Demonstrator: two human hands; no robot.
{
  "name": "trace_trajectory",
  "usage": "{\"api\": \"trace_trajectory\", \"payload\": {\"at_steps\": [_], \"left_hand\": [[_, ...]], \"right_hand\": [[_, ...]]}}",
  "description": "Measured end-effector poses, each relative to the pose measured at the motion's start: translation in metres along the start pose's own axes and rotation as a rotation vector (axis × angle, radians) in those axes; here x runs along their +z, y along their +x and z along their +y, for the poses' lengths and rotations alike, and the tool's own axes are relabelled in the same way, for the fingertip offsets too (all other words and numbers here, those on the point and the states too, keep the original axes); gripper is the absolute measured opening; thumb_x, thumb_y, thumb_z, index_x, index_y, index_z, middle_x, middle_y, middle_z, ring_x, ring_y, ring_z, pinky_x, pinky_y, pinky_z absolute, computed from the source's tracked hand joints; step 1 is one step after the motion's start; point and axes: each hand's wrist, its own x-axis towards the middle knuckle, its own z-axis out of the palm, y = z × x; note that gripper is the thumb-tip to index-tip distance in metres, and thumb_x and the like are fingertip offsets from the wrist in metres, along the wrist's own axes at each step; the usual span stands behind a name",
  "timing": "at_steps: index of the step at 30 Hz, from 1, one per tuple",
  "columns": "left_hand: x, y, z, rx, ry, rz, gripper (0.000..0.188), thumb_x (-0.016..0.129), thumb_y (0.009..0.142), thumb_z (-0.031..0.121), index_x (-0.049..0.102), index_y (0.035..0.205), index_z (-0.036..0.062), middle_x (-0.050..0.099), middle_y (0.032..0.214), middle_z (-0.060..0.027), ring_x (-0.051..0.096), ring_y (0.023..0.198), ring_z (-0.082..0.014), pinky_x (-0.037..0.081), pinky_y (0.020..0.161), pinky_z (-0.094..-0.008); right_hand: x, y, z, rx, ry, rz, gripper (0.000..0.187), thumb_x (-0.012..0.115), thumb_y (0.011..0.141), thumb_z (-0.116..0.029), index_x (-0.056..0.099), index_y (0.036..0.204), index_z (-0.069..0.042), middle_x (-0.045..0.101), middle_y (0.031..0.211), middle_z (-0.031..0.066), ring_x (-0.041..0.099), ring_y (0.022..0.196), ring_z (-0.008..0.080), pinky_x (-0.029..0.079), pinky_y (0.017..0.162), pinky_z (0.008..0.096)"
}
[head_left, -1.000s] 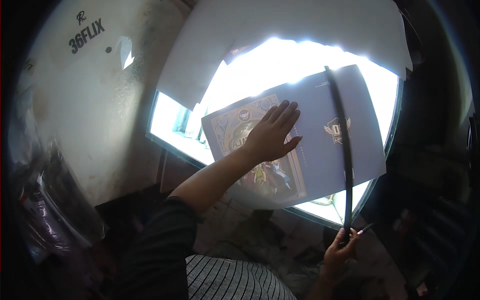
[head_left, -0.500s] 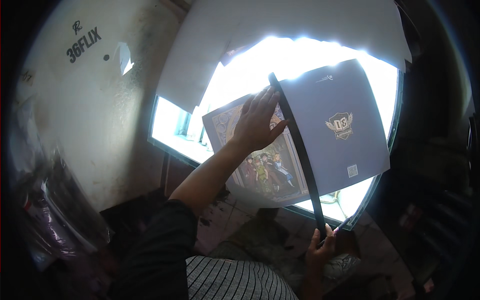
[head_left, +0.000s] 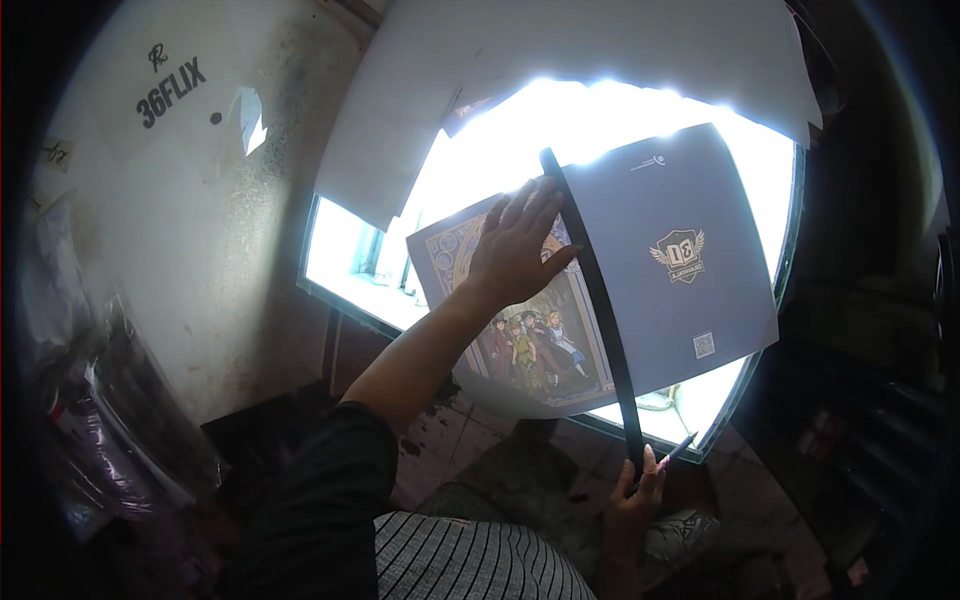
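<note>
The left hand (head_left: 515, 255) lies flat and spread on a large printed sheet (head_left: 645, 300), palm down and closed around nothing, its fingers pointing toward the far edge and its thumb reaching the side of a long black straightedge (head_left: 600, 300). The right hand (head_left: 632, 497), low in the view, has its fingers closed on the near end of that straightedge, with a slim pen-like tool (head_left: 683, 445) also sticking out from the grip; how firmly it pinches, I cannot tell. The sheet rests at a slant on a brightly lit glass-topped light table (head_left: 480, 165), its near edge reaching past the table's border. The straightedge crosses it from far to near, between a framed illustration of costumed figures (head_left: 540, 345) on the left and a winged shield emblem (head_left: 678, 256) on the right, with a small square code (head_left: 704, 345) nearer the person. A broad white sheet (head_left: 590, 45) covers the table's far part. To the left stands a pale panel (head_left: 200, 230) with dark lettering, and crumpled clear plastic (head_left: 120, 420) lies near it. A striped garment (head_left: 470, 560) shows at the lower edge
</note>
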Motion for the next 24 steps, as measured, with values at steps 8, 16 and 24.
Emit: {"api": "trace_trajectory", "payload": {"at_steps": [8,16,24], "left_hand": [[0.0012,0.0001,0.0023,0.006,-0.004,0.021,0.073,0.049,0.100,0.059,0.037,0.152,0.0090,0.035,0.159,-0.0165,0.024,0.151,-0.0363,0.019,0.122,-0.0552],[0.0004,-0.0014,0.0025,0.014,-0.040,0.045,0.072,0.052,0.099,0.057,0.038,0.152,0.0086,0.037,0.159,-0.0166,0.027,0.151,-0.0363,0.021,0.121,-0.0559],[0.0022,-0.0007,0.0021,0.007,-0.009,0.028,0.074,0.050,0.100,0.058,0.037,0.153,0.0090,0.036,0.160,-0.0156,0.026,0.151,-0.0356,0.020,0.122,-0.0554]], "right_hand": [[0.0041,0.0004,0.0040,-0.023,0.046,0.030,0.037,0.065,0.096,-0.007,0.059,0.132,-0.004,0.063,0.103,0.0228,0.065,0.093,0.0414,0.052,0.077,0.0470],[0.0060,0.0037,0.0031,-0.083,0.002,0.092,0.038,0.069,0.092,-0.006,0.060,0.129,-0.004,0.064,0.095,0.0225,0.065,0.083,0.0418,0.051,0.069,0.0480],[0.0070,0.0042,0.0064,-0.081,-0.036,0.063,0.038,0.069,0.093,-0.008,0.060,0.129,-0.005,0.064,0.096,0.0232,0.065,0.084,0.0431,0.051,0.069,0.0488]]}}
